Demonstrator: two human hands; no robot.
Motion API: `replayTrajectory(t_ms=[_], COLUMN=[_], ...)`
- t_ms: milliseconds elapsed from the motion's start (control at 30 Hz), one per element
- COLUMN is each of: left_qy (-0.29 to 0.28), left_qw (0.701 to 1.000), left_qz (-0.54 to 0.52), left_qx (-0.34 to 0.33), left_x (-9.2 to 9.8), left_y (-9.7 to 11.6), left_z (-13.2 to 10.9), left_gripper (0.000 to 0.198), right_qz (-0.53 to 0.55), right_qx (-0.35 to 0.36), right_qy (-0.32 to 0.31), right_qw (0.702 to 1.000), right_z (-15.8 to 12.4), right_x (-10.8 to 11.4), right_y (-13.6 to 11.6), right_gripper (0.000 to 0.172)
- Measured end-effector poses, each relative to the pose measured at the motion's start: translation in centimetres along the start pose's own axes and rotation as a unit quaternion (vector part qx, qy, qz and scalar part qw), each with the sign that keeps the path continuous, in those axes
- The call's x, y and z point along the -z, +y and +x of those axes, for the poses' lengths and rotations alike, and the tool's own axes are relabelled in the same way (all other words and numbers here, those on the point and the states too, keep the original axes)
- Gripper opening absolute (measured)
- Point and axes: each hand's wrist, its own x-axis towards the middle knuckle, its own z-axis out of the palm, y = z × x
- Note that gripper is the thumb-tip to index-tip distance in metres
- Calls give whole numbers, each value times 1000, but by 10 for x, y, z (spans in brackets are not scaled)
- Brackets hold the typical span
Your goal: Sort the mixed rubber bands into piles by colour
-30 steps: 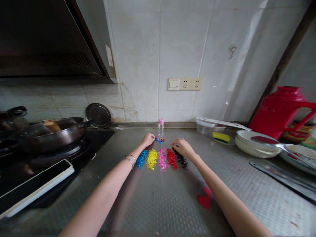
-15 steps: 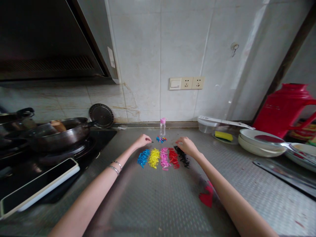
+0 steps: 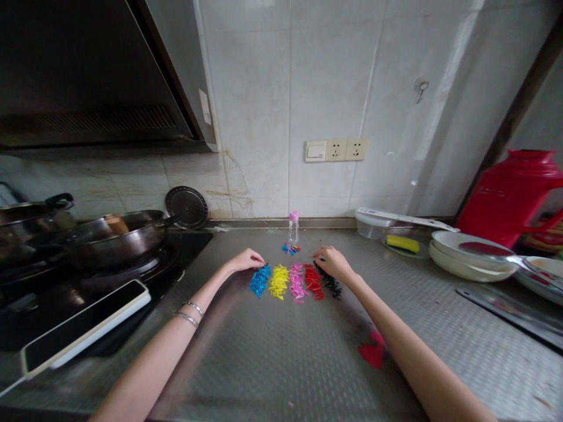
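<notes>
Five piles of small, thin coloured pieces, possibly rubber bands, form a row on the steel counter: blue, yellow, pink, red and black. My left hand has its fingertips pinched at the top edge of the blue pile; anything between them is too small to name. At the far end of the black pile, my right hand curls with fingertips together, covering part of it. Between the hands and farther back lies a small mixed-colour heap, before a clear bottle with a pink top.
On the left, a pan sits on the black stove, with a phone near its edge. Stacked plates, a yellow sponge, a cleaver-like blade and a red thermos stand right. A red patch shows nearer.
My left hand has moved from beside the mixed heap toward the blue pile, back and to the left. My right hand stays at the black pile. The view has shifted slightly.
</notes>
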Motion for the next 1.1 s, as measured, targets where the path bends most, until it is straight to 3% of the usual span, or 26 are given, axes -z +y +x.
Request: replayTrajectory(t_ms=[200, 367, 567, 833, 1100], left_qy=[106, 155, 166, 162, 164], left_qw=[993, 981, 973, 974, 974], left_qz=[-15, -48, -93, -100, -94], left_qx=[60, 103, 129, 123, 125], left_x=[2, 0, 0, -1, -2], left_y=[-2, -7, -6, -9, -10], left_z=[-3, -6, -8, -8, -7], left_gripper=[34, 38, 39, 39, 39], right_qz=[-17, -15, -11, -35, -36], right_qx=[-5, -40, -60, -72, -68], right_qy=[-1, -52, -75, -62, -41], right_qw=[1000, 998, 995, 995, 996], right_z=[12, 32, 50, 56, 50], right_x=[-2, -13, -26, -36, -30], right_y=[-9, -21, -37, -46, -48], right_gripper=[27, 28, 26, 23, 25])
